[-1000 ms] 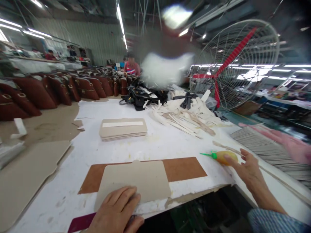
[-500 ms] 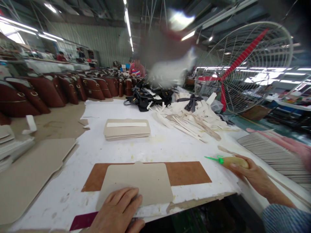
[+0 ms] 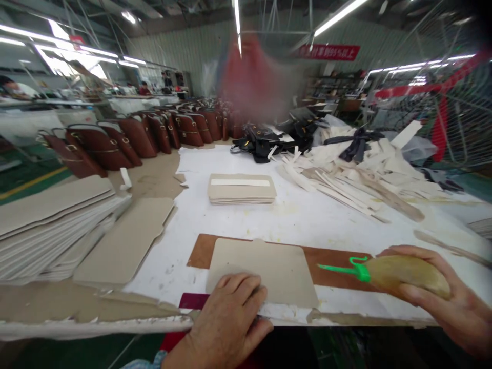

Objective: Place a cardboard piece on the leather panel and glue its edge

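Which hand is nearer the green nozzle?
Right: the right hand grips the bottle behind the green nozzle; the left hand rests on the beige board, farther left.

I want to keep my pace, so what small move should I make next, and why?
Probably ease the green nozzle over the beige panel: your right hand holds the yellowish bottle, the nozzle's tip points toward the panel's right edge, and your left hand rests on the panel's near side.
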### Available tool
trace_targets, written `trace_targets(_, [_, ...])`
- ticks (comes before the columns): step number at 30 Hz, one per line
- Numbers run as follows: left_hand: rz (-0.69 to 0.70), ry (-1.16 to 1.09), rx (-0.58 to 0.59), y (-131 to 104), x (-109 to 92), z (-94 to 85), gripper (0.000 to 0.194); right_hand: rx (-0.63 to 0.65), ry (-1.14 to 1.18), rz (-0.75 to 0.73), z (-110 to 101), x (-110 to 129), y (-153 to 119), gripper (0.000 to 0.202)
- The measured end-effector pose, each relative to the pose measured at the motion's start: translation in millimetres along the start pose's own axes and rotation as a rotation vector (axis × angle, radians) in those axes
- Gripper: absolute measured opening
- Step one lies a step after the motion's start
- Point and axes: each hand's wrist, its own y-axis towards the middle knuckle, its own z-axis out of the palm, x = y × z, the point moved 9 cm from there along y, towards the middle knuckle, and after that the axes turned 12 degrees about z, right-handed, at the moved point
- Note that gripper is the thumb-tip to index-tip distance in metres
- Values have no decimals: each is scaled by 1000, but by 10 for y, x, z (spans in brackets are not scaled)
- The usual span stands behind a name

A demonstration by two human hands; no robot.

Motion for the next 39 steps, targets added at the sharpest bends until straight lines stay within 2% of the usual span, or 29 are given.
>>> trace_targets(3, [-9, -28, 17, -4, -1, 14, 40, 70, -70, -93, 271, 292, -120, 54])
trace_targets(7, [-9, -45, 28, 2, -4, 23, 39, 26, -162, -348, 422, 720, -291, 40])
trace_targets(9, [-11, -49, 31, 7, -3, 26, 38, 52, -173, -437, 496, 837, -351, 34])
trace_targets(12, [-19, -53, 44, 9, 6, 39, 39, 98, -199, -520, 587, 910, -409, 29])
trace_targets(19, [-12, -53, 49, 5, -8, 38, 39, 114, -303, -669, 666, 1124, -525, 23])
trace_targets(31, [-23, -48, 56, 26, -15, 17, 39, 172, -253, -735, 697, 1456, -606, 14])
trace_targets(39, [-21, -62, 62, 24, -10, 28, 38, 222, -282, -751, 743, 1435, -627, 15])
